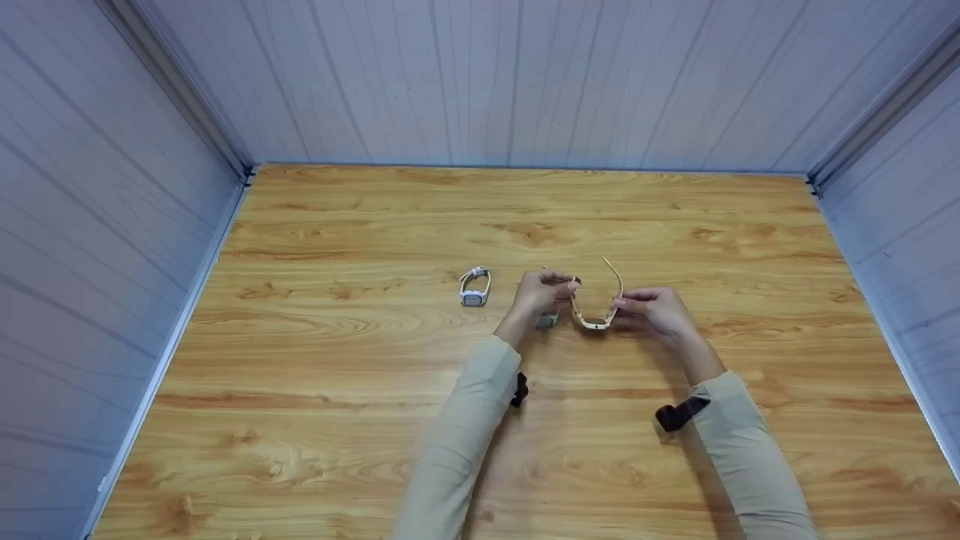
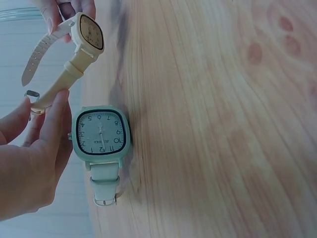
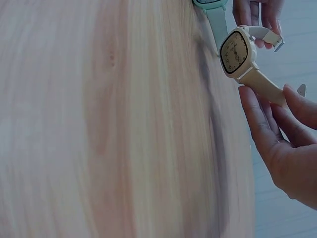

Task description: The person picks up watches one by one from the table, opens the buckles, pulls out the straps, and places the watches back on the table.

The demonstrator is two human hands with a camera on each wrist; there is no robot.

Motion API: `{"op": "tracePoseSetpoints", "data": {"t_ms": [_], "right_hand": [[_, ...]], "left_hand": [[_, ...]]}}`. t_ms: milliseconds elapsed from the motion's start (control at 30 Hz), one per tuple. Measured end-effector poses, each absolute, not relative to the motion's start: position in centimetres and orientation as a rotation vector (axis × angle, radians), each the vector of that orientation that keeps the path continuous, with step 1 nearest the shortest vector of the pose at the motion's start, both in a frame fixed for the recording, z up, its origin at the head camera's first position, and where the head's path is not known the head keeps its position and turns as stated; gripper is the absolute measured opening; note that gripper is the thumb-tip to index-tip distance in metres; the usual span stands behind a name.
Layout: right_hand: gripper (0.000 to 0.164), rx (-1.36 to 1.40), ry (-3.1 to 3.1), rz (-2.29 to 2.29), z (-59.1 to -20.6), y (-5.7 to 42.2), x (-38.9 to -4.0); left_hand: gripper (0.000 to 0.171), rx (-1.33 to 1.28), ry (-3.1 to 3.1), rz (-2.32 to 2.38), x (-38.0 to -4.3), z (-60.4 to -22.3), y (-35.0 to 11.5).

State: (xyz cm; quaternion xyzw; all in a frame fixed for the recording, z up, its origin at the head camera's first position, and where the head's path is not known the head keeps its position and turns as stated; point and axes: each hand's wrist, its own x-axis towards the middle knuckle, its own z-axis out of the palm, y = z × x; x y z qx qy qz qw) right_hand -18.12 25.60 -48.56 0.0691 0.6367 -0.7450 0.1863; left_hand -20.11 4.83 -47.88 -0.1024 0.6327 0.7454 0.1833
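Both hands hold a cream wristwatch [image 1: 596, 325] with its strap unfastened, its square case hanging lowest between them. My left hand [image 1: 537, 294] pinches the buckle end of the strap; in the left wrist view the metal buckle [image 2: 32, 93] shows by the thumb. On the other side, my right hand [image 1: 654, 312] pinches the strap half with the holes [image 2: 33, 60], whose tip sticks up free. A mint-green wristwatch [image 2: 101, 133] lies beside the left hand, which partly covers it in the head view. Its dial faces up in the left wrist view.
A white wristwatch [image 1: 473, 298], its strap fastened in a loop, sits on the wooden table [image 1: 337, 420] left of the hands. Pale panel walls [image 1: 480, 82] enclose the table at the back and both sides. Dark wrist cameras [image 1: 681, 412] are worn at both cuffs.
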Motion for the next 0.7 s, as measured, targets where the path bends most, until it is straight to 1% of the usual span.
{"op": "tracePoseSetpoints", "data": {"t_ms": [233,500,600,700], "right_hand": [[0.023,0.196,1.748,-2.120,-49.09,25.62,-18.12],[0.009,0.238,1.750,-2.156,-49.43,25.61,-18.29],[0.011,0.245,1.749,-2.180,-49.49,25.60,-18.35],[0.019,0.250,1.751,-2.183,-49.53,25.60,-18.41]], "left_hand": [[0.018,-0.288,1.807,2.060,-20.15,-48.19,5.01],[0.020,-0.313,1.812,2.062,-20.18,-48.18,5.01],[0.022,-0.321,1.814,2.058,-20.22,-48.10,4.95],[0.025,-0.313,1.815,2.047,-20.24,-48.00,4.86]]}}
